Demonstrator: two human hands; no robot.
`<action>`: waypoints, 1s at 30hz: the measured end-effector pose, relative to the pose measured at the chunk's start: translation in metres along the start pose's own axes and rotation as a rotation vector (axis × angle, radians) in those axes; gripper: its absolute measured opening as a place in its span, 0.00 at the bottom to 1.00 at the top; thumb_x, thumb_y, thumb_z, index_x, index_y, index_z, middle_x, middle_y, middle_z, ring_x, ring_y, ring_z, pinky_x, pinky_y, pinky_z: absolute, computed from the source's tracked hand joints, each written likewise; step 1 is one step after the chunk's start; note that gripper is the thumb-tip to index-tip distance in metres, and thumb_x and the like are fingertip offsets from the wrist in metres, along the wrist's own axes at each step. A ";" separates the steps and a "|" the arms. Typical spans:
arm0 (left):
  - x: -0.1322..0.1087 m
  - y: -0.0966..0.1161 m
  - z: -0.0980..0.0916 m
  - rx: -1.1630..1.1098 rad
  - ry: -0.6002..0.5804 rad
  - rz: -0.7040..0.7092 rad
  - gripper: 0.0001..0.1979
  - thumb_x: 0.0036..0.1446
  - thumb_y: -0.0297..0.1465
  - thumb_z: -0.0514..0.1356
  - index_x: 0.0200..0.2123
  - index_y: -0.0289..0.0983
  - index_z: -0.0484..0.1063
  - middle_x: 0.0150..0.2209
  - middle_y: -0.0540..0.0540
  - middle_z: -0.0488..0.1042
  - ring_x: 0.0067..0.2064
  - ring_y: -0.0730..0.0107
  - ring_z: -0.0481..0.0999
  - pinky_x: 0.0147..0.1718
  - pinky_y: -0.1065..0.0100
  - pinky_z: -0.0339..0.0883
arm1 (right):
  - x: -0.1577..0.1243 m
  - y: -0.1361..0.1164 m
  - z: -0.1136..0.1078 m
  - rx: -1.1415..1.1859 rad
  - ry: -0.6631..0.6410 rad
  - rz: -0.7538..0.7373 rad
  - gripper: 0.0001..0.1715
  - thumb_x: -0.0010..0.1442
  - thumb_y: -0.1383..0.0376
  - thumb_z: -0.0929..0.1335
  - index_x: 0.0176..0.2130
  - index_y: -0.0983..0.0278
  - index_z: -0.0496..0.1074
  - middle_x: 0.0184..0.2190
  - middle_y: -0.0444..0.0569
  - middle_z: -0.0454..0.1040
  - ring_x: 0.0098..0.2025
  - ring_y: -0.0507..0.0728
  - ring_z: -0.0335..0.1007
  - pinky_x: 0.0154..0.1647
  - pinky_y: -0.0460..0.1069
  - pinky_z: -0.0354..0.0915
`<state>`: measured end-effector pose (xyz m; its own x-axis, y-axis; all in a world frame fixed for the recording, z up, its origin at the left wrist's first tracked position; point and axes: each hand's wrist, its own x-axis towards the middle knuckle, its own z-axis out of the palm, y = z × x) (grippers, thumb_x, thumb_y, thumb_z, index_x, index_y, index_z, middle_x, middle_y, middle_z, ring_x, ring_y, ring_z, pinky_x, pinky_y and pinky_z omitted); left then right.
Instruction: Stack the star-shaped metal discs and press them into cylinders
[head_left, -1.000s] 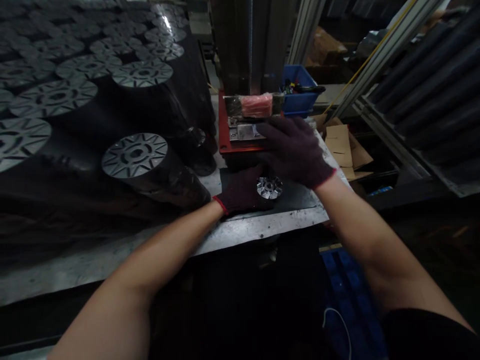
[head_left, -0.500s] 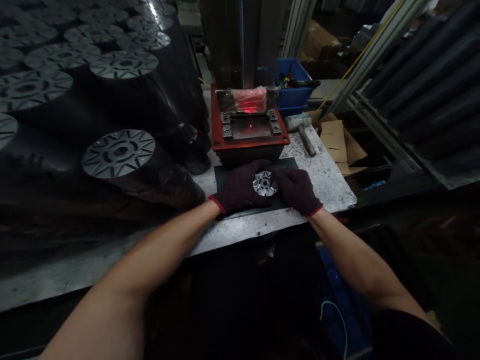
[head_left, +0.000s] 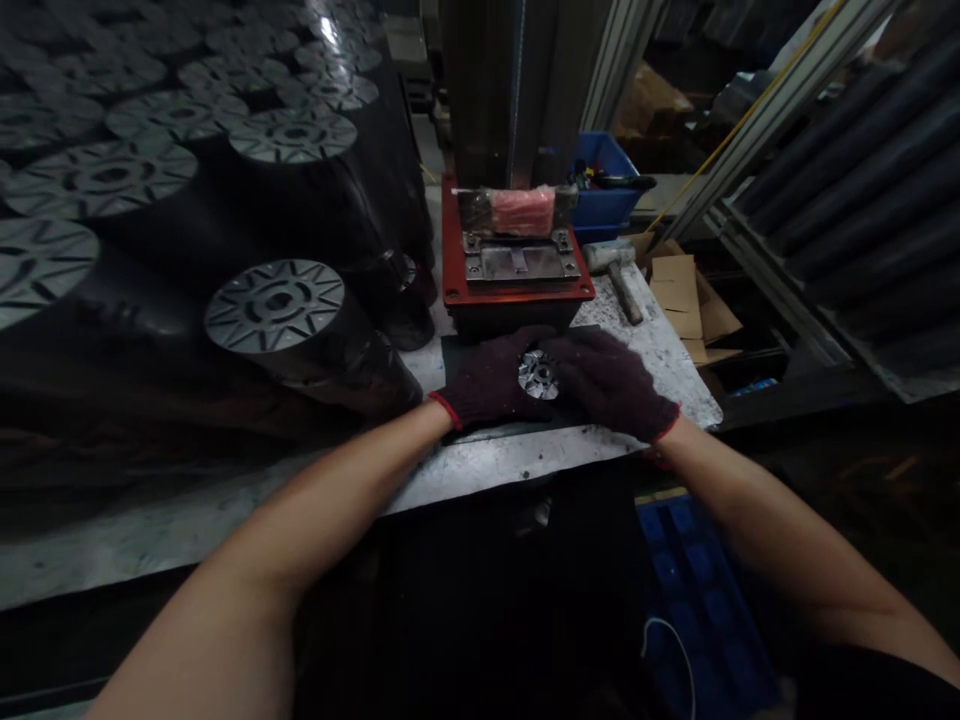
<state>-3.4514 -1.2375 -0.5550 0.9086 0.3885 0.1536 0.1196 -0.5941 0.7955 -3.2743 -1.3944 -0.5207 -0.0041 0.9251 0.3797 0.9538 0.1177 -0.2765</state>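
A slotted round metal piece [head_left: 538,375], silvery with triangular openings and a centre hole, stands on a dark mat [head_left: 517,428] in front of the red-framed machine. My left hand [head_left: 495,378], in a dark maroon glove, wraps around its left side with fingers closed on it. At the piece's right edge lies my right hand [head_left: 611,382], in the same kind of glove. Its fingers look stretched out and slightly blurred, covering part of the rim. I cannot see how deep the piece is below its top face.
Behind my hands is the red-framed machine [head_left: 454,270] with a metal plate [head_left: 525,264] and a pink wrapped block. A mallet [head_left: 624,290] lies right of it, near a blue bin [head_left: 607,205] and cardboard [head_left: 675,295]. Tall dark cylinders [head_left: 315,370] with slotted tops crowd the left.
My right hand's fingers have gone from curled to stretched out beside the round piece. The red light on the machine's plate has gone out. The camera view has shifted a little left.
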 end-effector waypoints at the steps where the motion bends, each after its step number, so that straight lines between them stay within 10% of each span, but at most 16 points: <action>1: 0.000 0.000 0.000 0.005 -0.003 0.004 0.58 0.42 0.40 0.85 0.75 0.40 0.68 0.65 0.40 0.81 0.64 0.42 0.83 0.64 0.50 0.78 | 0.018 0.002 -0.007 -0.050 0.025 -0.039 0.27 0.79 0.52 0.65 0.68 0.58 0.79 0.59 0.56 0.83 0.60 0.69 0.80 0.66 0.68 0.75; 4: -0.002 -0.002 -0.001 0.037 -0.021 -0.025 0.54 0.45 0.45 0.83 0.73 0.42 0.70 0.64 0.40 0.82 0.62 0.40 0.84 0.62 0.48 0.79 | 0.083 0.013 -0.020 -0.197 0.059 -0.125 0.36 0.75 0.49 0.71 0.74 0.58 0.71 0.73 0.55 0.73 0.73 0.75 0.69 0.77 0.74 0.61; 8: -0.003 -0.002 0.002 0.053 0.002 -0.072 0.64 0.37 0.52 0.86 0.75 0.43 0.67 0.69 0.38 0.78 0.68 0.34 0.78 0.68 0.43 0.73 | 0.131 0.022 -0.017 -0.173 -0.054 -0.205 0.23 0.76 0.50 0.70 0.62 0.56 0.81 0.67 0.47 0.78 0.74 0.70 0.68 0.78 0.71 0.59; 11: -0.003 -0.001 0.005 0.028 0.044 -0.040 0.67 0.32 0.51 0.88 0.74 0.41 0.68 0.71 0.37 0.76 0.71 0.34 0.75 0.72 0.43 0.70 | 0.105 0.010 -0.006 0.062 0.237 -0.030 0.18 0.78 0.52 0.68 0.51 0.57 0.84 0.55 0.49 0.85 0.62 0.62 0.77 0.71 0.63 0.70; 15: -0.002 0.000 0.004 -0.011 0.037 -0.037 0.59 0.39 0.42 0.86 0.74 0.43 0.70 0.69 0.41 0.79 0.67 0.42 0.80 0.69 0.47 0.73 | 0.029 -0.008 0.015 0.579 0.645 0.548 0.22 0.76 0.47 0.68 0.41 0.59 0.81 0.28 0.44 0.77 0.32 0.55 0.74 0.36 0.53 0.74; 20: 0.000 -0.002 0.000 -0.029 -0.008 -0.026 0.58 0.41 0.40 0.84 0.75 0.43 0.68 0.68 0.42 0.79 0.65 0.44 0.81 0.66 0.50 0.76 | -0.023 -0.003 0.037 0.732 0.465 0.647 0.26 0.72 0.43 0.70 0.48 0.61 0.83 0.31 0.44 0.81 0.31 0.53 0.74 0.34 0.50 0.71; 30: 0.001 -0.004 0.003 0.011 0.005 -0.015 0.57 0.42 0.38 0.83 0.75 0.42 0.69 0.68 0.42 0.79 0.64 0.46 0.82 0.64 0.51 0.78 | -0.009 0.007 0.026 0.090 0.059 0.435 0.23 0.78 0.61 0.63 0.50 0.64 0.87 0.50 0.57 0.89 0.53 0.65 0.86 0.57 0.58 0.76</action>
<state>-3.4498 -1.2370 -0.5596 0.9047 0.4007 0.1443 0.1378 -0.5959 0.7911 -3.2759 -1.3924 -0.5489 0.4112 0.8737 0.2598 0.8331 -0.2446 -0.4960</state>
